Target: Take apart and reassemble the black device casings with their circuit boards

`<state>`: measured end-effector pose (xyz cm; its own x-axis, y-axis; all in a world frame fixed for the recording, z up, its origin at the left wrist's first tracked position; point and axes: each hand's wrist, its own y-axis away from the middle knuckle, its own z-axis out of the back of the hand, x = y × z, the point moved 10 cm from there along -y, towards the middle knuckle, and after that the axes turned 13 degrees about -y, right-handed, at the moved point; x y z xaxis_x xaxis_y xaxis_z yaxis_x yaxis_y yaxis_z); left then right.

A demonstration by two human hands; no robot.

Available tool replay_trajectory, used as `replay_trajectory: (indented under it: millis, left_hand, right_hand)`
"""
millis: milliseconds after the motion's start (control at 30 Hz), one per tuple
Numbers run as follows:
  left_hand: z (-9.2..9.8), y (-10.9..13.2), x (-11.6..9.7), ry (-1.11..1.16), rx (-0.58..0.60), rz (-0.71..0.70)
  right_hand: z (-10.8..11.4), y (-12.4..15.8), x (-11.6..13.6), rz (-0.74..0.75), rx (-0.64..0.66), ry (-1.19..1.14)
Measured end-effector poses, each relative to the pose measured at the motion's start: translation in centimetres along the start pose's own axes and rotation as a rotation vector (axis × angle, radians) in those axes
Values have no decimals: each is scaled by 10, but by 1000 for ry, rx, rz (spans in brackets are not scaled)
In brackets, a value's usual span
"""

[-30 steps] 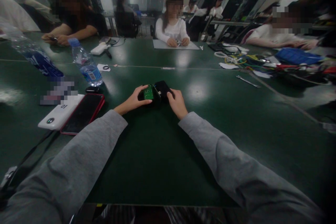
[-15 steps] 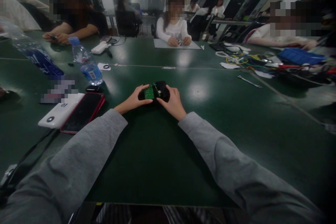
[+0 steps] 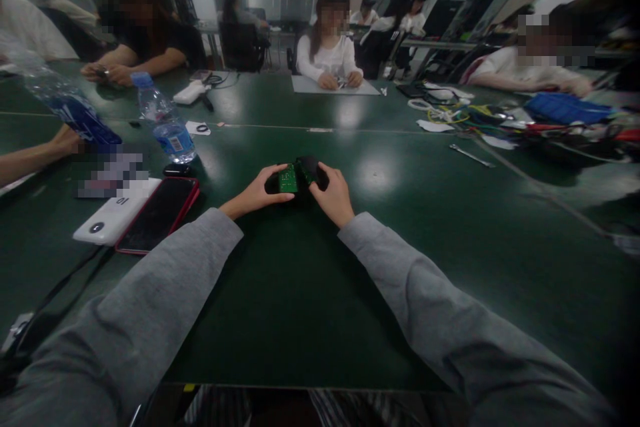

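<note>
Over the middle of the dark green table, my left hand [image 3: 261, 191] grips a small green circuit board [image 3: 288, 179] between thumb and fingers. Its dotted face is turned up toward me. Close beside it, my right hand [image 3: 334, 192] is closed on a black plastic housing [image 3: 309, 166], thumb in front and fingers behind. A strip of green shows inside the housing near my right thumb. The board and the housing are side by side at an angle; whether they touch I cannot tell.
Left of my hands lie a red-edged phone [image 3: 159, 217], a white power bank [image 3: 113, 213] and a black case [image 3: 179, 169]. A water bottle [image 3: 167, 123] stands behind them. Cables [image 3: 450, 107] and a wrench [image 3: 471, 156] lie to the right. Co-workers sit around the table.
The housing in my right hand has tilted, its inside now less visible. The board has shifted slightly right. At the left, another person's forearm has come into view.
</note>
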<state>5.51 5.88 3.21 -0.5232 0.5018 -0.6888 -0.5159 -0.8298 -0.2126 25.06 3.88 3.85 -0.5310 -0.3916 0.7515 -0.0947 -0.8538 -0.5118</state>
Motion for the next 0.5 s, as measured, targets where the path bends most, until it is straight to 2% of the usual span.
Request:
replay_trajectory:
  millis: [167,233,500]
  left_hand:
    - [0,1,1,-41,5,30]
    - [0,1,1,-50,11,38]
    - [0,2,0,-52,10,35]
  right_hand:
    - [10,-5,-33,-174,-93,-189]
    - [10,-6,-41,-198,-106,-225]
    - [11,-7,-41,-182,-80,-24]
